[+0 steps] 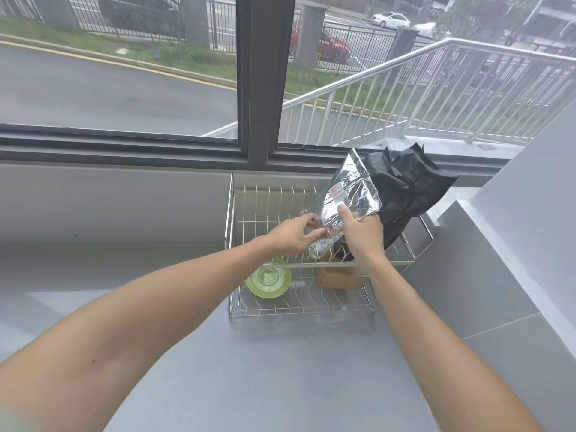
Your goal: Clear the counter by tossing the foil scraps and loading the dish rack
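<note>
A two-tier wire dish rack [233,213] stands on the grey counter [249,369] under the window. Over its upper tier I hold a crinkled silver foil bag [349,188]. My right hand [363,232] grips the bag's lower middle, thumb on its front. My left hand [294,233] pinches the bag's lower left edge, next to a small foil scrap [304,211]. A black bag [405,185] sits behind the foil bag at the rack's right end. On the lower tier lie a green plate [268,282] and a brown box [338,279].
The window sill and dark frame [261,88] run right behind the rack. A grey wall ledge [498,244] rises to the right of the rack. The counter stretches left and toward me.
</note>
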